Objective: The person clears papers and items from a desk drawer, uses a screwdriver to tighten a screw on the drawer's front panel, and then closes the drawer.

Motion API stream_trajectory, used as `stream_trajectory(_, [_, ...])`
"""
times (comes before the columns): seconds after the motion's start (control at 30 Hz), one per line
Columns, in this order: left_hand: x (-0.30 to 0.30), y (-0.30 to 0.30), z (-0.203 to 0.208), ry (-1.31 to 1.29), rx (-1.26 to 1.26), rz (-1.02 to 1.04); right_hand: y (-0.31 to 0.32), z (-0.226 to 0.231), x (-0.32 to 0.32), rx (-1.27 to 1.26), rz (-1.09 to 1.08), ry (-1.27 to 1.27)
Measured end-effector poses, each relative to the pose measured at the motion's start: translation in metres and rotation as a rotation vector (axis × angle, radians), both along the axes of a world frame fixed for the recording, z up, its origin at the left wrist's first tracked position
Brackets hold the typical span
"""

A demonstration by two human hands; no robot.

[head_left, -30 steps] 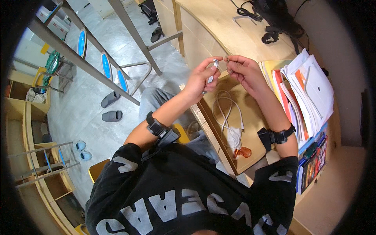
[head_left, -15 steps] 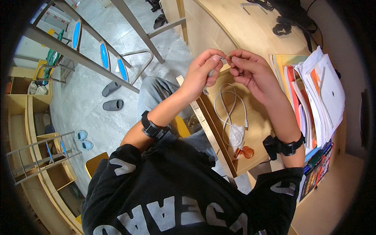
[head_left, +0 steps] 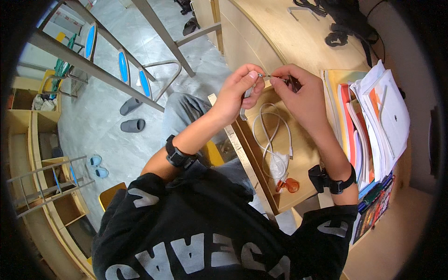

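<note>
Here's the left hand (head_left: 237, 93), fingers curled snugly round a slim silvery object (head_left: 243, 113), one end poking out below the palm, the other up by the thumb. And facing it, the right hand (head_left: 302, 93) pinches a small dark item (head_left: 293, 84) (too tiny to make out) — fingertips of both hands near each other, a thin bit showing in the gap. Right beneath, the open drawer (head_left: 242, 156): a white cable (head_left: 290, 150) looped inside, a white packet (head_left: 279, 165) and, touching it, an orange piece (head_left: 292, 185). Further out — papers (head_left: 387, 119) stacked upright on the right, black straps (head_left: 351, 29) on the wooden surface (head_left: 280, 30)
</note>
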State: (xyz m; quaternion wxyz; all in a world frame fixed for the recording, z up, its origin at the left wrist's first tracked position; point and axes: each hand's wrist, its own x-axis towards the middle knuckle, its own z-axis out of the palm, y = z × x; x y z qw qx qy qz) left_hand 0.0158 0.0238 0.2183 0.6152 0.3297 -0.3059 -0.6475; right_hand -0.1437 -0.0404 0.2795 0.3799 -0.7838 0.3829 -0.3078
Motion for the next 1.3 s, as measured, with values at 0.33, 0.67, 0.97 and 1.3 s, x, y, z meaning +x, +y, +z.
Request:
stream_trajectory(0.33, [-0.006,-0.003,-0.005,-0.024,-0.077,0.028,0.008,-0.001,0.0,-0.198,0.009,0.037])
stream_trajectory(0.67, [-0.007,-0.004,-0.008,-0.05,-0.119,0.032,0.009,-0.006,0.0,-0.317,0.005,0.021])
stream_trajectory(0.97, [-0.009,-0.005,-0.011,-0.045,-0.167,0.043,0.009,-0.006,0.001,-0.293,-0.008,0.0])
stream_trajectory(1.3, [-0.01,-0.006,-0.011,-0.116,-0.204,0.048,0.005,-0.005,-0.001,-0.033,0.007,-0.071])
